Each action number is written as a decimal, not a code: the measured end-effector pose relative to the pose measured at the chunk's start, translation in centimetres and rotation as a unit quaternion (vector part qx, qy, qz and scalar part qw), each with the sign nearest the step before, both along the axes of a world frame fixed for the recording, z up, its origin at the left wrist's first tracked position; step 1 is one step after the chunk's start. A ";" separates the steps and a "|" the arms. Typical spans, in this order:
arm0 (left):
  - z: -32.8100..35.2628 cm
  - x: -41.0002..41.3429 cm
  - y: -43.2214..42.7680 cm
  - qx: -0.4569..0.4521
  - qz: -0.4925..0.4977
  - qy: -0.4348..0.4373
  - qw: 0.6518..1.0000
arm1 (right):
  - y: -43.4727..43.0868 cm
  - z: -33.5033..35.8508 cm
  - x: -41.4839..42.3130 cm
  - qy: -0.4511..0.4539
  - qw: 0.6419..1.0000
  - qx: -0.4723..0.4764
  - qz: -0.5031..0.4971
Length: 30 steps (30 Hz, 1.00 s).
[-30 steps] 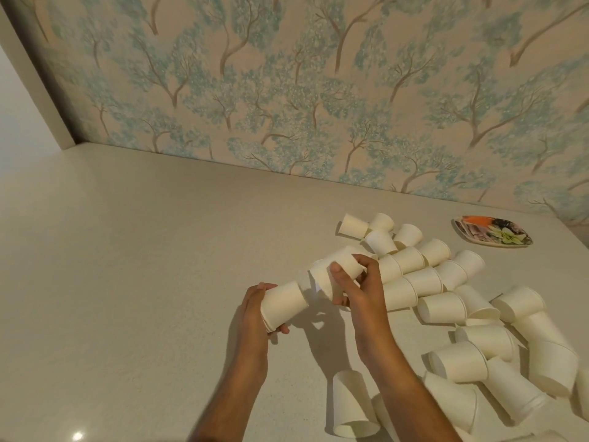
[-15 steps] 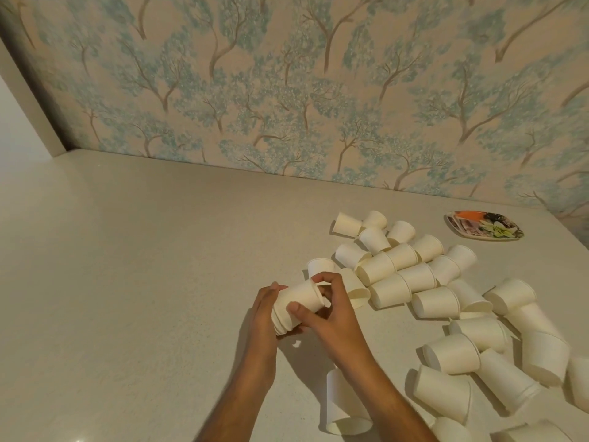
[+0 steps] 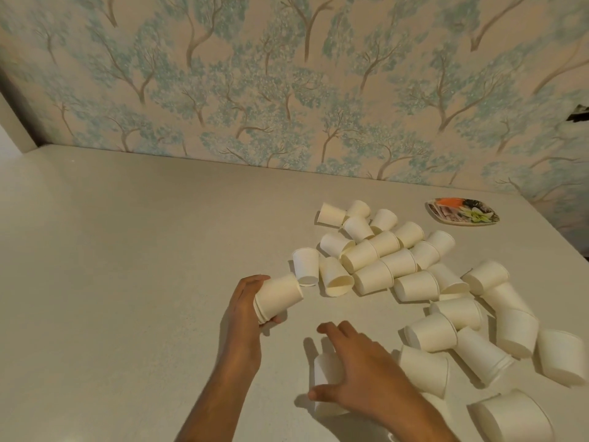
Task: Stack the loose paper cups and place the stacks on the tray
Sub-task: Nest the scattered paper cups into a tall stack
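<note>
While holding a short stack of paper cups (image 3: 280,296) on its side, grips it with the left hand (image 3: 245,309), fingers curled round the wide end, small end pointing away toward the pile. Spreads the right hand (image 3: 363,381) wide over a single paper cup (image 3: 325,371) lying under it on the counter (image 3: 127,282), thumb on the near side, fingers on the far side. Cannot tell if touching it yet, but not closed round it. Looks like the picking-up step: one more cup to get and fit together with the stack. Next, needs to close the fingers softly round that cup, lift it, turn it the same way as the stack, and push it on straight without squashing the thin paper. Lots left to do, going by the big pile of loose cups (image 3: 392,260) lying to the right and further back, with one upside-down cup (image 3: 306,266) standing just past the stack. No cups yet on the flowery tray (image 3: 446,220), far back near the tree wallpaper (image 3: 287,90), well apart from both hands.
</note>
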State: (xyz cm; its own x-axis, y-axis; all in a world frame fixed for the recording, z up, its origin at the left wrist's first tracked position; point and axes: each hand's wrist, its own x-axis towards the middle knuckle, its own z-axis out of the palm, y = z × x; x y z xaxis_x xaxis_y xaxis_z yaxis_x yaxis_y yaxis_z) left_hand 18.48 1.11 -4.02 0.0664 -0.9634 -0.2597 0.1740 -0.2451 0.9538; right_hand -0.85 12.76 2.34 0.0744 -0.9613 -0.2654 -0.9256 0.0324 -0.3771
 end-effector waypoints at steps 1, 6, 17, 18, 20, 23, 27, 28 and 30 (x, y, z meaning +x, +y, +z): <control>0.0 -0.3 0.2 -0.001 -0.003 -0.006 1.000 | 0.3 -0.3 0.3 -0.005 1.000 0.003 -0.008; 0.5 -0.9 2.3 0.015 -0.004 0.014 1.000 | 1.3 -1.4 1.0 -0.032 0.999 0.008 -0.030; 0.9 -0.1 7.7 0.041 -0.003 0.026 0.999 | 1.2 -0.8 -1.5 -0.146 0.978 -0.106 -0.106; 0.9 -0.1 8.0 0.039 -0.002 0.026 0.999 | 1.2 -0.6 -1.8 -0.181 0.964 -0.141 -0.133; 0.9 -0.1 8.7 0.029 -0.007 0.025 0.999 | 1.3 -0.2 -2.0 -0.260 0.924 -0.204 -0.191; 0.8 0.0 9.4 0.022 -0.013 0.025 0.999 | 1.7 -0.2 -2.0 -0.375 0.853 -0.253 -0.261; 1.1 -0.3 10.0 0.025 -0.029 0.021 0.999 | 2.8 -0.7 -1.4 -0.503 0.787 -0.212 -0.288; 1.1 -0.4 10.2 0.024 -0.033 0.022 0.999 | 3.1 -0.9 -1.1 -0.517 0.785 -0.192 -0.283; 1.3 -0.7 10.5 0.018 -0.042 0.021 0.999 | 3.7 -1.3 -0.5 -0.533 0.784 -0.170 -0.267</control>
